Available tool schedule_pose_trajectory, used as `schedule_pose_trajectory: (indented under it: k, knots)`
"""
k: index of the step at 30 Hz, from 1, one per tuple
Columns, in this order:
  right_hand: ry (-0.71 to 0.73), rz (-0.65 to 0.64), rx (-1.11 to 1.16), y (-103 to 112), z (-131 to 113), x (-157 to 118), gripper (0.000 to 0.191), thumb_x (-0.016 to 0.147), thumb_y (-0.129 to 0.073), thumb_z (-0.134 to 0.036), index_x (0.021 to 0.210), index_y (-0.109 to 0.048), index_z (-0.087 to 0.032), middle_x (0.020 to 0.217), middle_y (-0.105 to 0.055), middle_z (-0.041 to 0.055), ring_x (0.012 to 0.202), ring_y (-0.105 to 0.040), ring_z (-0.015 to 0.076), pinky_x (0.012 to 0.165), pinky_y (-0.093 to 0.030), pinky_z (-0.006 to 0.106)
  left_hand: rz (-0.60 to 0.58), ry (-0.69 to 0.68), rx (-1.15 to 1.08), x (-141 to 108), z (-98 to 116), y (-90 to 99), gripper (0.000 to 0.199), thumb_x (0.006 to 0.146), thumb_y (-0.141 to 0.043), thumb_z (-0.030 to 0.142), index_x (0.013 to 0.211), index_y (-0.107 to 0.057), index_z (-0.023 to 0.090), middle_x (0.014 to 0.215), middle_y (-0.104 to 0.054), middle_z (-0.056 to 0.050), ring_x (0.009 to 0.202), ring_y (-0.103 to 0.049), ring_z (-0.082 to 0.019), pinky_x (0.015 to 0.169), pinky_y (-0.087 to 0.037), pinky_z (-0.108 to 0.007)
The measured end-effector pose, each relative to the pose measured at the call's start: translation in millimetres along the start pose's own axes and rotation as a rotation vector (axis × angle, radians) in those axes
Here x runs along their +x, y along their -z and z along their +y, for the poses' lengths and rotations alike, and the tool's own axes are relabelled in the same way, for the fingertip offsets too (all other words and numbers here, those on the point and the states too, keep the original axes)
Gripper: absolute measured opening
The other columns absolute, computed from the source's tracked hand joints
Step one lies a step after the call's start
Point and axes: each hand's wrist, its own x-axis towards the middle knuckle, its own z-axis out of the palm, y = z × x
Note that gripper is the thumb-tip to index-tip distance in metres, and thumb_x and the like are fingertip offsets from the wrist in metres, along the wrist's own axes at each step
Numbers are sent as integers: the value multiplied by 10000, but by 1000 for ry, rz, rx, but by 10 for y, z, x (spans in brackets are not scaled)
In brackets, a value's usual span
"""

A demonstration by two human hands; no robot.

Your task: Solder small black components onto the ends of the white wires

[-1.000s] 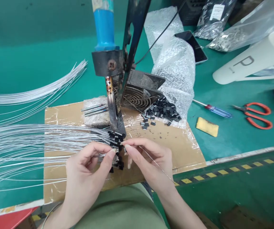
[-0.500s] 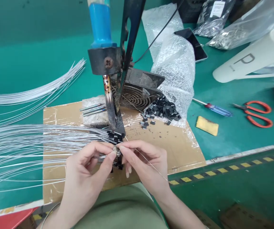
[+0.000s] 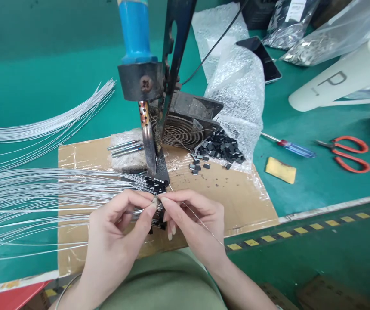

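Below the upright soldering iron (image 3: 148,142), my left hand (image 3: 117,234) and my right hand (image 3: 199,224) meet fingertip to fingertip. Thumb and forefinger of each are pinched together around a small greyish piece (image 3: 157,202) whose kind I cannot make out. Fingers cover most of it. White wires (image 3: 75,185) run in from the left, with small black connectors (image 3: 155,184) clustered at their ends just beyond my fingertips. A thin solder-like wire (image 3: 201,219) passes across my right hand; whether I grip it cannot be seen.
Under the work lies cardboard (image 3: 243,211). Behind stand a round-grilled fan (image 3: 185,129) and a pile of black pieces (image 3: 220,146) on bubble wrap (image 3: 236,90). To the right are a screwdriver (image 3: 294,147), a yellow sponge (image 3: 281,169), red-handled cutters (image 3: 349,155) and a white cup (image 3: 327,82).
Almost nothing differs. The view has shifted very slightly, and both hands keep the same pinch at the same spot.
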Motion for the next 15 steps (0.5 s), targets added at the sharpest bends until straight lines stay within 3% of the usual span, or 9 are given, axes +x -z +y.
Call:
schedule_pose_trajectory:
  k: [6, 10, 12, 15]
  knots:
    - [199, -11, -351, 109, -25, -39, 386, 1136, -449, -375, 1293, -794, -301, 810, -540, 10, 681, -542, 163, 617, -493, 312, 85, 70, -1, 40, 17, -43, 114, 862, -790, 197, 752, -763, 208, 857, -791, -37, 768, -714, -173, 706, -574, -254]
    - [190, -44, -344, 150, -47, -42, 373, 1149, -388, -308, 1440, -621, -308, 784, -577, -22, 646, -524, 155, 635, -453, 313, 43, 41, 14, 110, 13, -28, 121, 869, -782, 186, 752, -756, 204, 858, -801, -32, 771, -718, -159, 709, -559, -234]
    - [187, -42, -338, 164, -71, -33, 303, 1137, -413, -269, 1390, -577, -299, 742, -585, -44, 626, -516, 153, 629, -429, 309, 22, 23, 31, 145, 5, -7, 123, 871, -784, 187, 753, -752, 204, 860, -808, -24, 783, -726, -150, 709, -552, -214]
    - [170, -26, -375, 188, -114, -5, 164, 1115, -451, -253, 1010, -577, -261, 710, -493, -48, 614, -454, 154, 584, -358, 308, 37, 12, 61, 183, -10, 16, 110, 867, -786, 182, 764, -755, 208, 876, -818, -14, 788, -726, -136, 686, -533, -190]
